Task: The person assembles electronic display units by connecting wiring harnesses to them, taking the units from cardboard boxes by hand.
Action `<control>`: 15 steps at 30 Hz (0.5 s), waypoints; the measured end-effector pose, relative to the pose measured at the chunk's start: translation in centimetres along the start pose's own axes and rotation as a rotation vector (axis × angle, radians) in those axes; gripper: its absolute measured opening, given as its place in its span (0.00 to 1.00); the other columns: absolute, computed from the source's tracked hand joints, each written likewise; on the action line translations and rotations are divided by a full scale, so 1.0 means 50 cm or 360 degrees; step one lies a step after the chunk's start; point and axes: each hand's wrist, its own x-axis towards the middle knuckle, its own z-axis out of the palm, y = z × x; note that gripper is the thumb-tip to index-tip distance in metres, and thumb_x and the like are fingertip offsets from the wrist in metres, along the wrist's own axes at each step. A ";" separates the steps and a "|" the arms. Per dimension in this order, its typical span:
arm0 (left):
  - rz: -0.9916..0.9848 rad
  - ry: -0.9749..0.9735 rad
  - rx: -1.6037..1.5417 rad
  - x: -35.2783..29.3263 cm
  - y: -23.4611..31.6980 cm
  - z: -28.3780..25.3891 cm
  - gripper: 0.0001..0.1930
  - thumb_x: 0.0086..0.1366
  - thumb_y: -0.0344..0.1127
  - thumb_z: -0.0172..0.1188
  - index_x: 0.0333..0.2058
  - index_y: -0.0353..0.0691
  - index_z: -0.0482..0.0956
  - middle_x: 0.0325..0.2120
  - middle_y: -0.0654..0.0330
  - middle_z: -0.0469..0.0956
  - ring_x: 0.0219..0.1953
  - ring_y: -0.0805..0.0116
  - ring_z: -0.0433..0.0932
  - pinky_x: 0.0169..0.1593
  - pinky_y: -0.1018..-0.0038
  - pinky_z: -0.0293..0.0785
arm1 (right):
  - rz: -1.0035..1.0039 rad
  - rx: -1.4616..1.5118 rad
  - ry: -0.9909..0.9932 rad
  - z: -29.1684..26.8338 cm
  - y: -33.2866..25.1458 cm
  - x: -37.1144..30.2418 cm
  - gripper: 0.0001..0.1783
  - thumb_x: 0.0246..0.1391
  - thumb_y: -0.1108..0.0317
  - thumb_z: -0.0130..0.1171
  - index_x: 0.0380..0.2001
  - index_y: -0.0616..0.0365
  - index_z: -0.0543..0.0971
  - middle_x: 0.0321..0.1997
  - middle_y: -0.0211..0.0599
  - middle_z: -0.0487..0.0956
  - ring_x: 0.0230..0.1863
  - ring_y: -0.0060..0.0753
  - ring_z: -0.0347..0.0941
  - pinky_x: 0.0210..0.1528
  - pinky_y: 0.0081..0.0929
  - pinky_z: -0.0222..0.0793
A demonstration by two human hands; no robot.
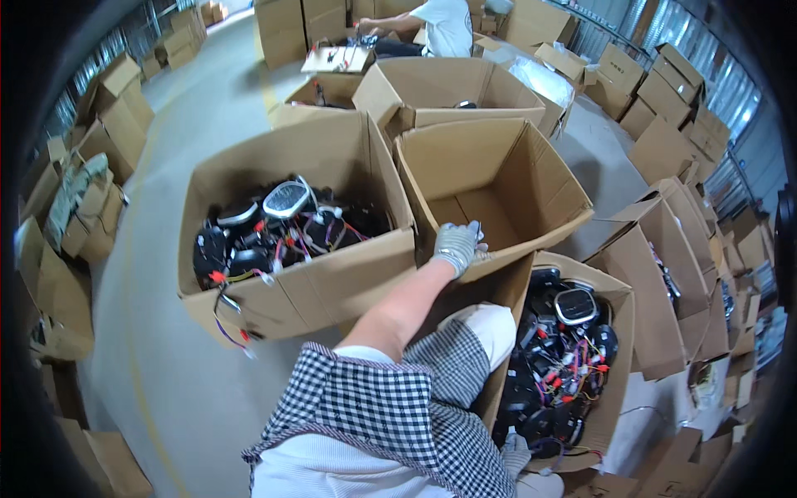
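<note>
My left hand (457,247), in a light glove, reaches forward and closes over the near rim of a tall cardboard box (496,184), whose bare bottom shows. Low on the right is my gloved right hand (515,453), beside the near left edge of another cardboard box (618,357). Its fingers are partly hidden, so its grip is unclear. That box holds black lamp-like housings (575,307) with coloured wires and red and white connectors. To the left, a large cardboard box (299,290) holds similar black housings, one with a clear face (286,200) on top. A wire with connectors (222,311) hangs over its front.
Further boxes (452,87) stand just beyond. A person in a white shirt (444,29) works at the back beside a small board (336,60) with parts. Open cartons (664,282) crowd the right side, and stacked cartons (112,124) line the left. Grey floor (191,373) lies at left.
</note>
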 end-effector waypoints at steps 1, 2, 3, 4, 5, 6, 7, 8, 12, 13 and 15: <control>0.0057 -0.0033 0.0028 0.006 0.010 -0.007 0.10 0.61 0.42 0.52 0.38 0.46 0.71 0.30 0.56 0.80 0.36 0.58 0.79 0.46 0.63 0.67 | 0.0296 0.0425 -0.0005 -0.016 -0.013 -0.009 0.15 0.58 0.60 0.53 0.29 0.63 0.78 0.19 0.40 0.75 0.18 0.38 0.68 0.25 0.35 0.64; 0.0166 -0.0017 -0.0008 -0.005 0.024 -0.011 0.11 0.60 0.39 0.52 0.40 0.44 0.71 0.34 0.54 0.79 0.41 0.59 0.77 0.51 0.63 0.65 | 0.0373 0.0719 0.0113 -0.022 0.041 -0.011 0.14 0.59 0.62 0.52 0.29 0.64 0.78 0.17 0.36 0.72 0.15 0.27 0.62 0.21 0.27 0.61; 0.0265 0.0005 -0.0029 -0.023 0.022 -0.028 0.12 0.58 0.36 0.53 0.42 0.43 0.71 0.38 0.53 0.78 0.45 0.59 0.75 0.55 0.62 0.63 | 0.0370 0.0697 0.0125 -0.034 0.097 -0.017 0.14 0.59 0.62 0.52 0.29 0.64 0.78 0.17 0.36 0.72 0.15 0.27 0.62 0.21 0.27 0.61; 0.0363 0.0228 -0.0127 -0.050 0.017 -0.033 0.15 0.56 0.34 0.53 0.44 0.42 0.71 0.41 0.52 0.76 0.49 0.58 0.72 0.58 0.61 0.61 | 0.0234 0.0601 0.0376 -0.049 0.165 -0.022 0.13 0.60 0.62 0.51 0.31 0.62 0.77 0.17 0.29 0.69 0.17 0.22 0.61 0.20 0.23 0.58; 0.0464 0.0452 -0.0224 -0.085 0.011 -0.037 0.19 0.54 0.32 0.54 0.46 0.40 0.70 0.45 0.52 0.73 0.52 0.57 0.69 0.61 0.61 0.58 | 0.0099 0.0506 0.0628 -0.061 0.201 -0.026 0.12 0.60 0.63 0.50 0.33 0.61 0.75 0.18 0.22 0.65 0.19 0.17 0.61 0.19 0.18 0.56; 0.0406 0.0384 -0.0314 -0.143 -0.021 -0.061 0.24 0.52 0.31 0.55 0.50 0.38 0.68 0.50 0.52 0.69 0.56 0.54 0.65 0.62 0.60 0.57 | 0.0453 0.0231 0.0403 -0.164 0.000 -0.070 0.17 0.62 0.61 0.45 0.45 0.62 0.74 0.28 0.30 0.73 0.26 0.18 0.66 0.25 0.17 0.59; 0.0456 0.0383 -0.0366 -0.168 -0.015 -0.059 0.24 0.52 0.32 0.55 0.51 0.38 0.68 0.50 0.51 0.70 0.55 0.53 0.65 0.61 0.59 0.58 | 0.0501 0.0220 0.0438 -0.190 0.015 -0.079 0.17 0.62 0.61 0.45 0.45 0.62 0.74 0.28 0.30 0.73 0.26 0.18 0.66 0.25 0.17 0.59; 0.0424 0.0256 -0.0318 -0.201 -0.013 -0.063 0.25 0.53 0.33 0.55 0.52 0.39 0.67 0.52 0.50 0.69 0.55 0.51 0.66 0.61 0.59 0.59 | 0.0452 0.0089 0.0593 -0.225 0.028 -0.098 0.17 0.62 0.61 0.45 0.46 0.62 0.74 0.30 0.32 0.73 0.27 0.22 0.66 0.26 0.20 0.60; 0.0084 -0.0172 -0.0314 -0.365 -0.091 -0.074 0.29 0.56 0.36 0.55 0.57 0.39 0.62 0.55 0.43 0.64 0.58 0.46 0.62 0.61 0.58 0.58 | 0.0277 -0.0476 0.1233 -0.371 0.136 -0.160 0.18 0.60 0.63 0.46 0.49 0.62 0.72 0.38 0.42 0.74 0.34 0.38 0.69 0.34 0.33 0.64; -0.0040 -0.0262 -0.0260 -0.385 -0.102 -0.094 0.29 0.56 0.37 0.54 0.57 0.37 0.61 0.56 0.43 0.63 0.58 0.46 0.62 0.61 0.58 0.57 | 0.0236 -0.0608 0.1376 -0.394 0.164 -0.165 0.19 0.59 0.63 0.46 0.50 0.61 0.72 0.40 0.44 0.74 0.36 0.42 0.70 0.36 0.36 0.65; -0.0015 -0.0228 -0.0247 -0.380 -0.130 -0.104 0.28 0.56 0.35 0.55 0.57 0.36 0.62 0.56 0.43 0.63 0.58 0.46 0.62 0.61 0.57 0.57 | 0.0173 -0.0893 0.1639 -0.429 0.220 -0.183 0.20 0.59 0.64 0.47 0.52 0.61 0.71 0.44 0.49 0.75 0.39 0.51 0.71 0.39 0.43 0.67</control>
